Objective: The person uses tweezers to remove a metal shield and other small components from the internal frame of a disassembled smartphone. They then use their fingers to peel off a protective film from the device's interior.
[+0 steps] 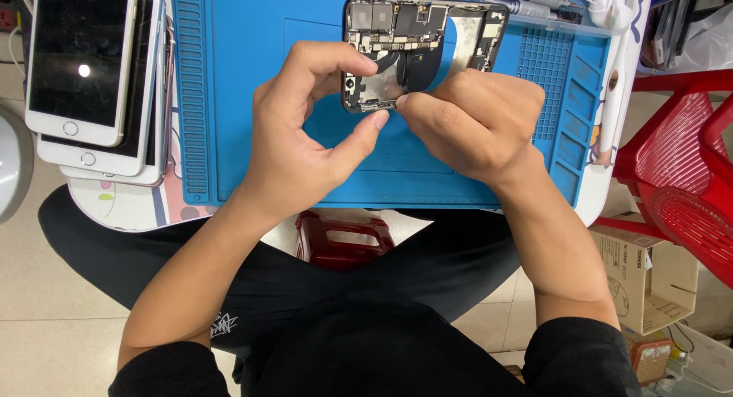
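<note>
Phone (416, 42), opened with its inner parts exposed, lies on a blue mat (237, 76) on the worktop (130, 206). Left hand (305, 133) curls around the phone's lower left corner, forefinger on top, thumb below its bottom edge, steadying rather than gripping. Right hand (473, 122) pinches its fingertips together at the bottom edge; what they hold is too small to tell. Stacked white phones (92, 76) lie at the left.
</note>
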